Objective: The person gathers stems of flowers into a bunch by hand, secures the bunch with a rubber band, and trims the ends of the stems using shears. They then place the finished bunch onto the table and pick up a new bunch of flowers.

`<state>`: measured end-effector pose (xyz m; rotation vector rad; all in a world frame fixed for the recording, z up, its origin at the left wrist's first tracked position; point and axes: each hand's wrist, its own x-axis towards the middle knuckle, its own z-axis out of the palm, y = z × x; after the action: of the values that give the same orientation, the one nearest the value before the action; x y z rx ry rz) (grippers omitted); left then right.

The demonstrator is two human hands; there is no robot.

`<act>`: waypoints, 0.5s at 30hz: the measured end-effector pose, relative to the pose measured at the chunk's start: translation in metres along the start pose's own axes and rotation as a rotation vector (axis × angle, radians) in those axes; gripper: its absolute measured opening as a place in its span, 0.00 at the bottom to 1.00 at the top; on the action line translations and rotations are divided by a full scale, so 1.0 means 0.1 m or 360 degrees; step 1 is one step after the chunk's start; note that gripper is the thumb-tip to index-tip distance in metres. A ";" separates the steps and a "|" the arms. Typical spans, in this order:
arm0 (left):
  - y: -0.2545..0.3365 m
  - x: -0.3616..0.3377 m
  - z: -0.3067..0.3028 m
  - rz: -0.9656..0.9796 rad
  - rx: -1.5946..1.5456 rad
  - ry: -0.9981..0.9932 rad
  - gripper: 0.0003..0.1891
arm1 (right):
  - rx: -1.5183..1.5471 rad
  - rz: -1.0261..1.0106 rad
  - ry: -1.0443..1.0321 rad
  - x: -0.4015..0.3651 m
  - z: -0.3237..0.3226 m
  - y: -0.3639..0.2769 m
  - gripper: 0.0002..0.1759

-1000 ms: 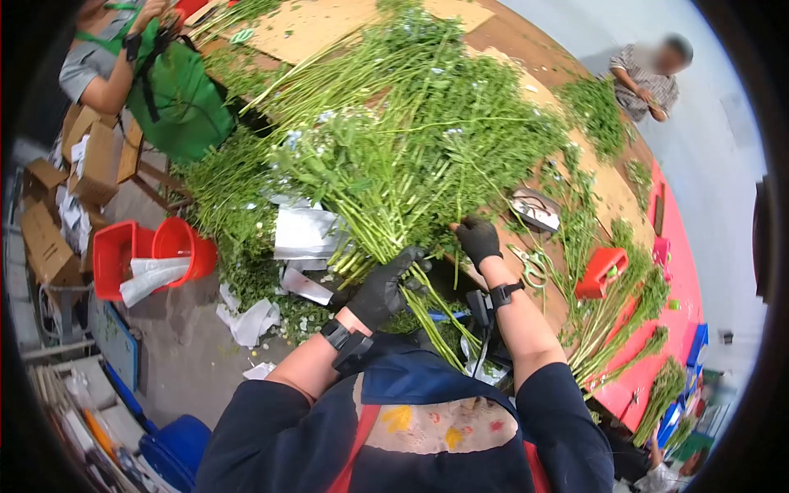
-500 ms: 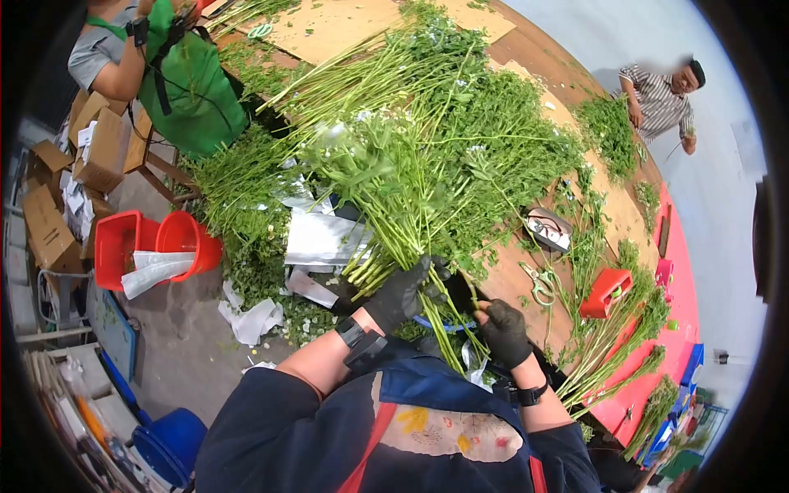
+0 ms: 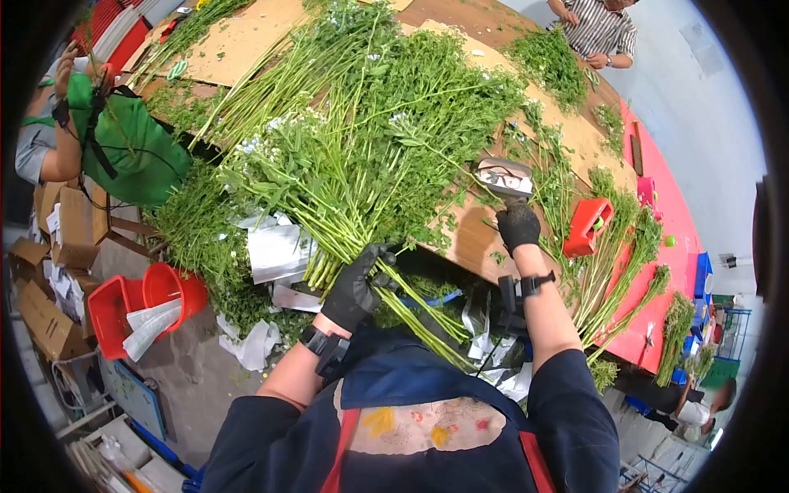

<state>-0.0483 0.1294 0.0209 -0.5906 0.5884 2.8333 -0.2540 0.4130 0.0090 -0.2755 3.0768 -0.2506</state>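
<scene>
My left hand (image 3: 353, 287), in a black glove, is closed around a thick bundle of green flower stems (image 3: 333, 234). Small pale blossoms and leaves fan out at the bundle's far end, over the heap on the table. Several longer stems hang from the grip toward my apron. My right hand (image 3: 518, 228), also gloved, is over the wooden tabletop just below an open glasses case (image 3: 505, 177) with glasses inside. Its fingers point down and are partly hidden, so what they touch does not show.
Cut greenery (image 3: 427, 115) covers much of the table. A red tape dispenser (image 3: 587, 228) and more stems (image 3: 625, 287) lie to the right. Red bins (image 3: 123, 308) and cardboard boxes (image 3: 53, 316) stand at left. Co-workers are at left, far right and lower right.
My right hand has left the stems and moved forward to below the glasses case, where green-handled scissors lay; they are now out of sight. My left hand keeps the bundle. The view has shifted.
</scene>
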 end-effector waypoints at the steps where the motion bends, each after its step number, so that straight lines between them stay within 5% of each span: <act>1: 0.02 -0.01 0.00 0.0010 0.0000 0.0003 0.19 | -0.0071 -0.0007 0.0038 0.09 0.08 0.08 0.17; 6: 0.07 0.00 -0.03 0.0037 0.0047 0.0001 0.12 | -0.0112 -0.0179 0.0063 0.32 0.33 0.34 0.14; 11: 0.08 0.03 -0.10 -0.0012 -0.0077 -0.0077 0.12 | 0.0279 -0.0518 0.0574 -0.07 -0.48 -0.04 0.05; 15: 0.07 0.04 0.07 -0.0029 -0.0160 -0.0187 0.11 | 0.0649 -0.0580 0.0430 -0.53 -0.76 -0.41 0.06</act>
<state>-0.0561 0.1261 0.0278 -0.4396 0.4200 2.8697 -0.1993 0.3948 0.0920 -0.8378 3.0998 -0.9863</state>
